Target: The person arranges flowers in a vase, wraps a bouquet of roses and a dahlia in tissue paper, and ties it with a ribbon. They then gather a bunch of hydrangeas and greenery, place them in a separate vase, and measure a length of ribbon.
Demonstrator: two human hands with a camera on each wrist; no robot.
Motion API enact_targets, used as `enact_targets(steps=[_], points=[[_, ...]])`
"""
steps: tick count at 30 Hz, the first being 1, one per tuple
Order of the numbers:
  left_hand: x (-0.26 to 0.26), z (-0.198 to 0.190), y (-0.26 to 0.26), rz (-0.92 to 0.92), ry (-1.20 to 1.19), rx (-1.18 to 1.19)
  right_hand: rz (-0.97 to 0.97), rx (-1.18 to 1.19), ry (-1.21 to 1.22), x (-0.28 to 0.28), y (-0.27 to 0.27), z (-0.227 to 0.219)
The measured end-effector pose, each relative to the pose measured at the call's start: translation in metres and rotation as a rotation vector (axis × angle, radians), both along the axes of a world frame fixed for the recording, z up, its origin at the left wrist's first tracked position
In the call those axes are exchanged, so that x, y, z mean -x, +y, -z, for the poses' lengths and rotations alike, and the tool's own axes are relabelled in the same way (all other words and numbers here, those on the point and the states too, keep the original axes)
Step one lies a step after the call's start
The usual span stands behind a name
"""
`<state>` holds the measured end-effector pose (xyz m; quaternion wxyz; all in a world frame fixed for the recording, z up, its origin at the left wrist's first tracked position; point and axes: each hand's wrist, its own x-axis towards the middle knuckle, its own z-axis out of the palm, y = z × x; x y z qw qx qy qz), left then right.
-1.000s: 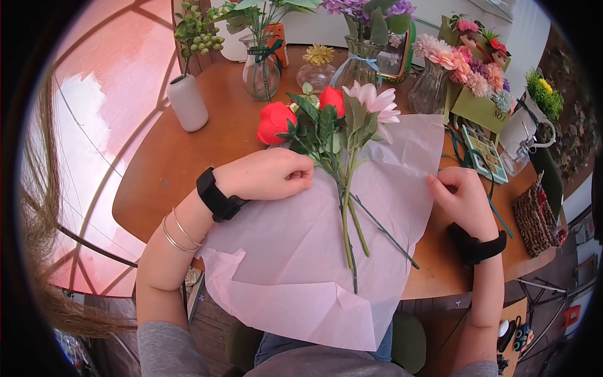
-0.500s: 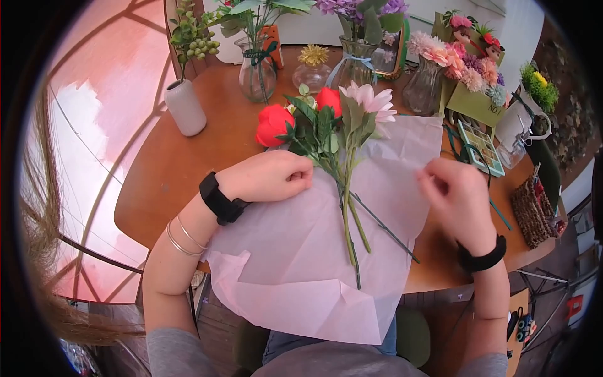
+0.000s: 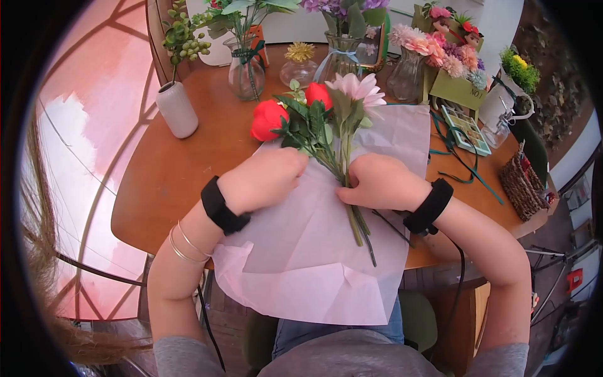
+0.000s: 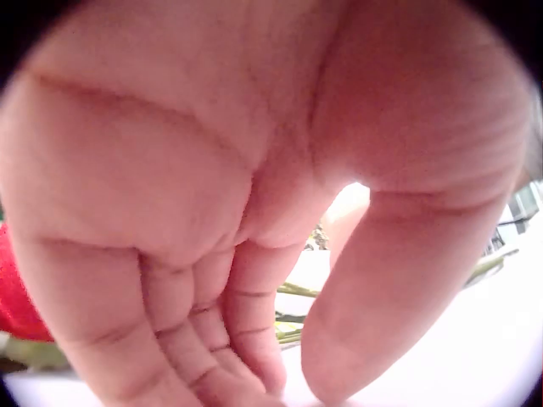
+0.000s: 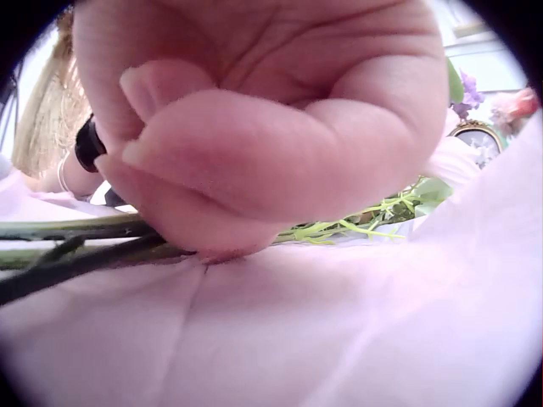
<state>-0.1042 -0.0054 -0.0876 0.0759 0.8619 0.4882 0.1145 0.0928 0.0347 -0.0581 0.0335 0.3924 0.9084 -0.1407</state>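
A bunch with red roses [image 3: 270, 119], a pale pink flower [image 3: 357, 91] and green leaves lies across pink wrapping paper [image 3: 301, 251]. My right hand [image 3: 386, 181] grips its stems [image 3: 359, 229]; the right wrist view shows curled fingers [image 5: 229, 153] over the stems [image 5: 76, 233]. To the left of the stems, my left hand [image 3: 264, 179] rests by the paper below the roses. In the left wrist view its fingers [image 4: 178, 314] are loosely bent, thumb apart, nothing held.
Behind the flowers stand a white vase [image 3: 177, 110], glass vases [image 3: 246, 75] and a green flower box [image 3: 455, 91]. At the right of the wooden table [image 3: 151, 188] are a calculator-like tray [image 3: 466, 129], dark green ribbon [image 3: 461, 166] and a woven basket [image 3: 522, 188].
My right hand has moved left from the paper's right edge onto the stems and gripped them. The stem ends have shifted right and drawn closer together. My left hand has barely moved.
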Motion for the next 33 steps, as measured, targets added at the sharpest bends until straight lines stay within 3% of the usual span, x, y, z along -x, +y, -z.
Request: enact_targets(steps=[1,3,5,10,12,25,30,33], points=[[-0.004,0.004,-0.004,-0.001,0.101,-0.141,0.004,-0.006,-0.006,0.000,-0.001,0.000],[-0.017,-0.013,-0.022,0.005,0.156,-0.148,-0.010,-0.050,0.011,0.001,-0.003,0.003],[-0.026,-0.023,-0.035,0.052,0.250,-0.008,-0.035,-0.093,0.033,0.001,0.001,0.009],[-0.031,-0.018,-0.042,0.067,0.262,-0.070,-0.081,-0.208,0.087,0.001,-0.003,0.014],[-0.032,-0.014,-0.042,0.051,0.283,-0.104,-0.064,-0.149,0.123,0.000,-0.007,0.010],[-0.029,-0.014,-0.044,0.057,0.211,-0.162,-0.048,0.030,0.114,-0.009,-0.025,0.011],[-0.022,-0.028,-0.046,0.076,0.244,-0.001,-0.073,0.026,0.142,-0.012,-0.027,0.012],[-0.004,-0.040,-0.080,0.053,0.139,0.037,-0.073,0.075,0.158,-0.014,-0.023,0.013]])
